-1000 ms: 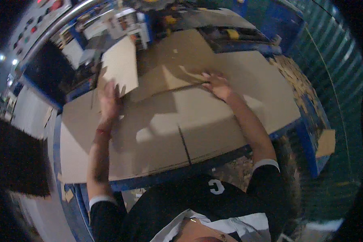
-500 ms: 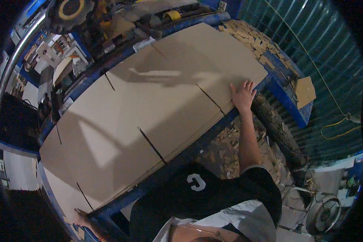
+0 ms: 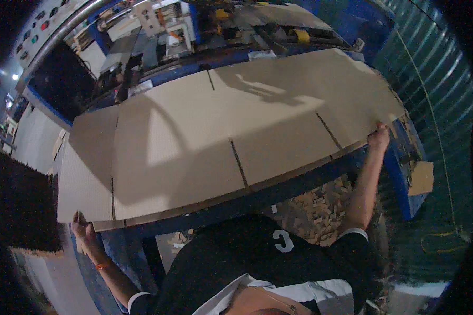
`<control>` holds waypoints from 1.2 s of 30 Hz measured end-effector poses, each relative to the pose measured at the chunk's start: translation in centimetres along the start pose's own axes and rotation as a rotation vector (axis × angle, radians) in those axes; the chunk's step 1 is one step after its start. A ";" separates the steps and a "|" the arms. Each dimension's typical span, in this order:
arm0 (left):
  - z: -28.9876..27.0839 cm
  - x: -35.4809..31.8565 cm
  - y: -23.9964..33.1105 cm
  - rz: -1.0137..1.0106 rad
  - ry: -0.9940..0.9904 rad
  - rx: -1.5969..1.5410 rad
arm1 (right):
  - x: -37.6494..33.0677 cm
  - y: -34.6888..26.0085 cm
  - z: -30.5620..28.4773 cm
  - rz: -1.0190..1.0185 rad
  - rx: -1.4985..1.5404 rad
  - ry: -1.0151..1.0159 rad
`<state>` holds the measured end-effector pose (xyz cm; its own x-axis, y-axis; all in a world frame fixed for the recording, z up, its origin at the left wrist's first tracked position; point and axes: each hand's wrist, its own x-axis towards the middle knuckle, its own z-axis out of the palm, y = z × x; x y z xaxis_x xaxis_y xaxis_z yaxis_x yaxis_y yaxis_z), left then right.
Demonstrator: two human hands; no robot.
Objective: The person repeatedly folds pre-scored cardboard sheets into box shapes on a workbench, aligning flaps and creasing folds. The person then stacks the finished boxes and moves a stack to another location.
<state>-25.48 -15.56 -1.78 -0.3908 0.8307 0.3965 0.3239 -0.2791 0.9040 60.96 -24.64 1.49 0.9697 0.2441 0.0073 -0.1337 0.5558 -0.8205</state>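
A long brown cardboard sheet (image 3: 194, 131) with dark slots cut into its edges lies across a blue machine table (image 3: 278, 189). My left hand (image 3: 83, 231) pinches its near left corner, thumb on top. Toward the right end, my right hand (image 3: 379, 137) is closed on the near edge, fingers partly hidden. Edges of more cardboard (image 3: 108, 226) show just below the top sheet, which sits a little out of line with them at the left.
Machinery with a yellow part (image 3: 299, 35) stands behind the sheet, and a control panel with buttons (image 3: 39, 31) is at far left. Cardboard scraps (image 3: 320, 210) litter the floor below. A cardboard piece (image 3: 421, 178) lies on the right-hand blue ledge, beside a green corrugated wall (image 3: 441, 105).
My right hand has gone from lying flat on the cardboard to gripping its near edge. My left hand now pinches the top sheet's corner. The head view has swung round.
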 end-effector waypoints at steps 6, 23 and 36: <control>0.4 1.6 0.8 0.022 0.000 0.275 | -13.3 -7.1 3.0 -0.574 -0.335 -0.352; 19.0 -6.0 9.2 0.729 -1.081 0.740 | -23.1 5.5 5.0 -1.043 -0.969 -1.828; 20.9 -3.7 7.8 0.783 -1.031 0.797 | -18.0 8.3 8.4 -1.105 -1.150 -1.857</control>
<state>-3.55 -10.73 0.43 0.7400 0.6591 0.1338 0.6561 -0.7512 0.0718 40.72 -17.74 -0.67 -0.5883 0.7814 0.2084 0.7957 0.6053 -0.0233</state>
